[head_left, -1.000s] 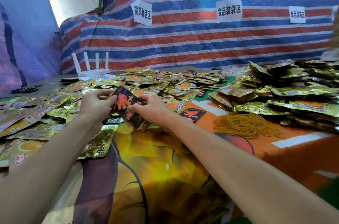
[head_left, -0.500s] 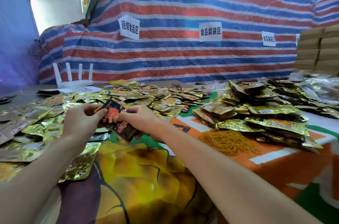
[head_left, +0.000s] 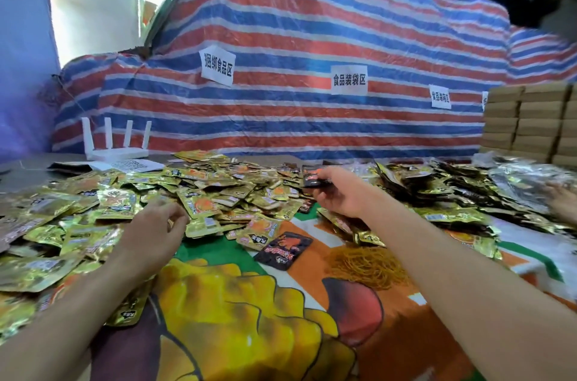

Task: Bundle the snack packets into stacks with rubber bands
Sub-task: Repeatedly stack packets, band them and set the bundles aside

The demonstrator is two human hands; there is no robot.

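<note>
Progress: judging by the bench (head_left: 312,334), early; loose gold packets (head_left: 199,190) cover the left and middle, and a second heap (head_left: 452,193) lies to the right, bundled or not I cannot tell.
Right hand (head_left: 340,193): fingers closed on a dark stack (head_left: 313,178), held out above the middle heap.
Left hand (head_left: 156,229): curled low over the loose packets, apparently holding nothing.
Rubber bands (head_left: 365,265): a tangled pile on the bench, near the right forearm.
Stray packet (head_left: 284,251): one dark packet flat beside the bands.
Change: earlier both hands held the dark stack close in; now the right alone carries it farther out and the left has let go.
</note>
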